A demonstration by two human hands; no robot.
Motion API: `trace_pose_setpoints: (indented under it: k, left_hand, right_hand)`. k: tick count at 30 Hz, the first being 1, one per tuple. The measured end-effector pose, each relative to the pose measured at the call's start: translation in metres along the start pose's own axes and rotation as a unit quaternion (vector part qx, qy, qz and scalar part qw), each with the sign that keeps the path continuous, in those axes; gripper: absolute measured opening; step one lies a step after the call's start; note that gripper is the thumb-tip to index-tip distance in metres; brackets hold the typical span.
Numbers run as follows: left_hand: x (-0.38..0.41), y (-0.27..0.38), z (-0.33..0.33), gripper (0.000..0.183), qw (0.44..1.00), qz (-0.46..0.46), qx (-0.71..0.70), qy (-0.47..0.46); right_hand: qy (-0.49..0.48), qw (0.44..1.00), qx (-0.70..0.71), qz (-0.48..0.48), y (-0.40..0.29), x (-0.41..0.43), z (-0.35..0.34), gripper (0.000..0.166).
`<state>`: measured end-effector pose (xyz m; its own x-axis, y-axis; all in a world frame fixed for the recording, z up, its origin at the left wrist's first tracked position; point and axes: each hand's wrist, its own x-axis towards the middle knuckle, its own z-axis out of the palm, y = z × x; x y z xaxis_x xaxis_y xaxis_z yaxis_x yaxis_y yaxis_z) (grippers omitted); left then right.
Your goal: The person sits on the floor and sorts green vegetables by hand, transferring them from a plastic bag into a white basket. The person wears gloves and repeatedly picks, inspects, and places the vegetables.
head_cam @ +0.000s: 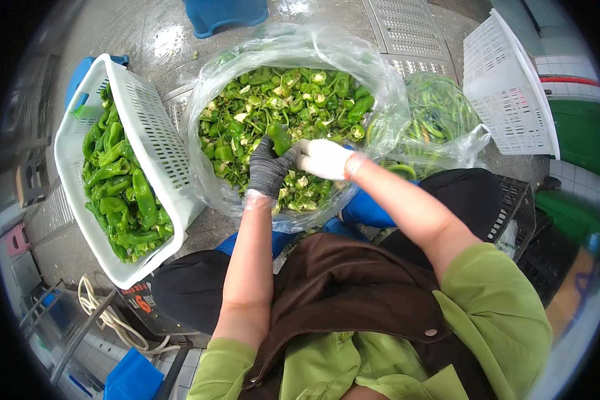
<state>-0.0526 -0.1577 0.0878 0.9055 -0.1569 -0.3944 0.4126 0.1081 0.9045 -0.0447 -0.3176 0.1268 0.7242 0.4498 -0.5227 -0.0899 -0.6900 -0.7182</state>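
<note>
My left hand (269,167), in a grey knit glove, grips a green pepper (279,139) between thumb and fingers. My right hand (325,159), in a white glove, meets the left thumb beside the pepper's lower end. Its fingertips are bunched, and whether they pinch anything is hidden. Both hands are above a large clear plastic bag (390,95), rolled open at the top. Inside lie pepper tops with stems and pale cores (260,100), with a few larger green pieces among them. A small bit of blue (349,147) shows behind my right hand; I cannot tell what it is.
On the left, a tilted white plastic basket (152,130) holds green peppers (122,185). Another clear bag of green vegetables (430,115) stands to the right, near a white perforated basket (505,90). A blue stool (227,15) is ahead; a black crate (512,210) sits right of my knee.
</note>
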Motion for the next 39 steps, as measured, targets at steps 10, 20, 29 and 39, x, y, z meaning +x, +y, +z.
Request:
trace_pose_setpoints:
  k: [10,20,29,39]
  left_hand:
    - [0.011,-0.005,0.003,0.024,0.987,-0.006,-0.041,0.153]
    - [0.032,-0.014,-0.064,0.025,0.865,-0.074,-0.431,0.247]
    - [0.031,-0.012,-0.085,0.029,0.889,-0.008,-0.423,0.176]
    - [0.016,-0.015,-0.028,0.036,0.959,-0.106,-0.262,0.032]
  right_hand:
    - [0.237,0.971,-0.017,-0.003,0.015,0.025,0.041,0.028]
    - [0.127,0.982,0.133,-0.042,0.023,0.052,0.013,0.031]
    - [0.13,0.928,-0.199,0.285,0.171,0.052,-0.094,0.036]
    - [0.001,0.958,-0.225,0.179,0.163,0.024,-0.056,0.045]
